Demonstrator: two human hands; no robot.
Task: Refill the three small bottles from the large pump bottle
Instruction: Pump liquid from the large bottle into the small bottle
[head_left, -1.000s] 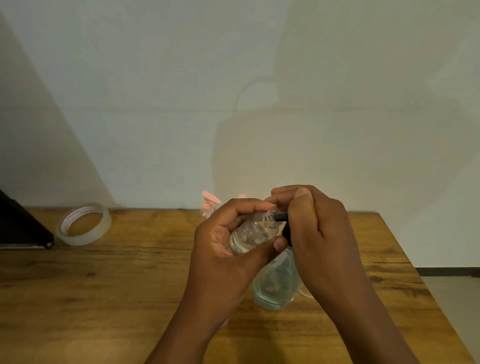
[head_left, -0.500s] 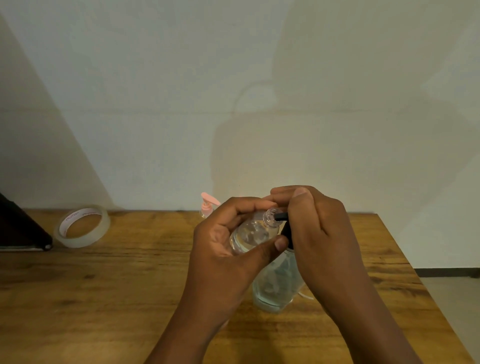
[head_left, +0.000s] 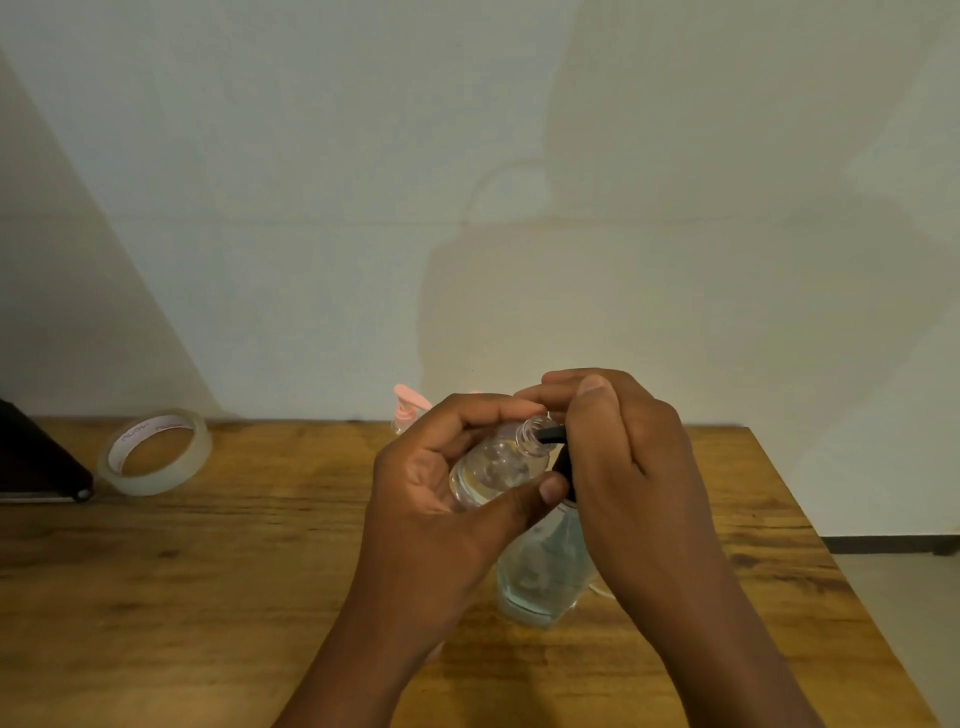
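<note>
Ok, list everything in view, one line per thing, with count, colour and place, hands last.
small bottle: one, clear, tilted in the left hand, mouth at the pump's black nozzle.
large pump bottle: one, clear with a black pump, standing on the table under the hands.
pink pump bottle: one seen, pink top, behind the left hand; anything else there is hidden.
tape roll: one, translucent, far left of the table.
dark object: one, black, left edge.
table: one, brown wood.
left hand: grips the small bottle.
right hand: over the pump head.
</note>
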